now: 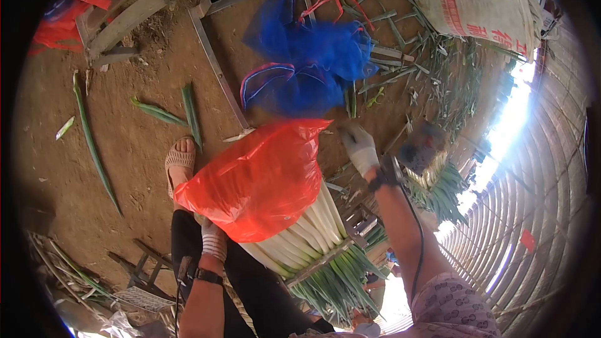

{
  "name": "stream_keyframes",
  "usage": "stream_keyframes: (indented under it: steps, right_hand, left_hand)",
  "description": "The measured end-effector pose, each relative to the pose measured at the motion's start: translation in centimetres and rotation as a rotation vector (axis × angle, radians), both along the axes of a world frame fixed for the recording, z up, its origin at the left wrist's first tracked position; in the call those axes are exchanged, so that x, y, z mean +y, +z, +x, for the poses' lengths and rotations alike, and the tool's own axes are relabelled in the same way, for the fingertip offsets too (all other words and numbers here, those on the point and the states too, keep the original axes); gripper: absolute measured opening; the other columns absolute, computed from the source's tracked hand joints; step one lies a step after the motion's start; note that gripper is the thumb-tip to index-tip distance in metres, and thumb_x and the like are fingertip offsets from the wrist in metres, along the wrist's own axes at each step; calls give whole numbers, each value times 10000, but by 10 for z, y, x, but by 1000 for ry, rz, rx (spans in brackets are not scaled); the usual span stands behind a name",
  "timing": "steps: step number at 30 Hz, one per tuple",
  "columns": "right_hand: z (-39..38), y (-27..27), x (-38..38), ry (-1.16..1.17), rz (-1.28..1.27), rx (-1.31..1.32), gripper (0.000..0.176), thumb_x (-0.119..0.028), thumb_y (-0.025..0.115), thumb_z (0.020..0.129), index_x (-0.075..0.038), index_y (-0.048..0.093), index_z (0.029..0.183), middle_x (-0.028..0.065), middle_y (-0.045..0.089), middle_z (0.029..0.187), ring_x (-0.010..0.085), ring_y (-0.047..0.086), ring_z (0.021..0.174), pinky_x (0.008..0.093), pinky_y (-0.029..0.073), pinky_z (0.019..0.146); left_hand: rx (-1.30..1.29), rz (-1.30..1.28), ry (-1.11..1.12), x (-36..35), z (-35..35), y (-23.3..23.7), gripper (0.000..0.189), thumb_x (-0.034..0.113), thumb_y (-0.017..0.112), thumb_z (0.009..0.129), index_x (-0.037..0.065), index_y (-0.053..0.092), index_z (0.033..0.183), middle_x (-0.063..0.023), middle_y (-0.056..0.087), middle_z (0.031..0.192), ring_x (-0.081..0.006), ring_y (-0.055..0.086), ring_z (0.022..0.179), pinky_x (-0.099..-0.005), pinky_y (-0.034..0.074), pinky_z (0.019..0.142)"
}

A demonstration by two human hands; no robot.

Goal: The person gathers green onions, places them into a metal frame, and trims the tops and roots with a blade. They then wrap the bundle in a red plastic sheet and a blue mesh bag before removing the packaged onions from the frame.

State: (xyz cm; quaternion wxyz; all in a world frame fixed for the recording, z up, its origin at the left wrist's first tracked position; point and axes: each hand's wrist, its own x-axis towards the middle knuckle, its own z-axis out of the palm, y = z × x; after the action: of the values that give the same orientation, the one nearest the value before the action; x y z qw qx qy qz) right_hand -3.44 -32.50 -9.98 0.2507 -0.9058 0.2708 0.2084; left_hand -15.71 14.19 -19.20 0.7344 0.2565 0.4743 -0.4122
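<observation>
A red plastic bag [256,175] covers one end of a bundle of leeks or large green onions [313,228]. Their white stalks come out from under it, and the green leaves [338,281] hang past a metal bar [319,263]. My left hand [214,241], in a striped glove, is at the bag's lower edge, its fingers hidden behind the plastic. Just beyond the bag's upper right corner is my right hand [359,149] in a pale glove, fingers reaching out and apparently apart from the plastic.
Blue mesh bags [313,56] with red ties lie on the dirt floor beyond the red bag. A white woven sack [469,6] stands at upper right, near scattered leaf scraps. Another leek bundle [432,187] is right of my arm. A wooden frame [125,12] is at upper left.
</observation>
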Motion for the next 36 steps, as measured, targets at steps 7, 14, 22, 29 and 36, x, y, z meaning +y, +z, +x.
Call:
stream_keyframes:
  steps: [7,14,22,29,36]
  right_hand:
    - [64,-157,12,-177,358,67,449,-227,701,857,-35,610,1252,167,598,1301,245,639,1065,369,497,878]
    - [45,-76,14,-433,360,36,301,-127,651,856,-9,664,1132,157,684,1086,243,652,975,325,495,850]
    - [20,161,33,-35,-41,-379,200,48,589,795,-7,699,953,148,637,957,265,627,890,335,495,791]
    - [1,328,46,-277,114,-557,285,155,533,744,-11,657,940,101,614,1091,211,609,974,309,501,865]
    - [-26,455,61,-525,264,-635,292,176,500,762,-3,649,938,114,609,1158,183,599,1030,305,499,901]
  left_hand:
    - [-122,351,-138,42,22,0,306,122,616,940,131,557,1240,-50,631,1145,-235,632,985,-380,564,741]
    - [104,744,-29,60,117,40,114,135,630,929,76,651,1024,3,543,649,-132,525,521,-281,445,460]
    - [-500,697,-330,-29,259,117,165,140,578,961,81,650,1097,27,534,730,-69,480,578,-245,423,508]
    - [-1580,492,-868,-177,316,220,212,30,568,899,54,645,1096,-84,654,951,-168,624,829,-273,508,765]
    - [-1705,-97,-771,-275,272,363,330,-91,644,838,33,654,1143,-66,673,1016,-138,640,832,-261,537,757]
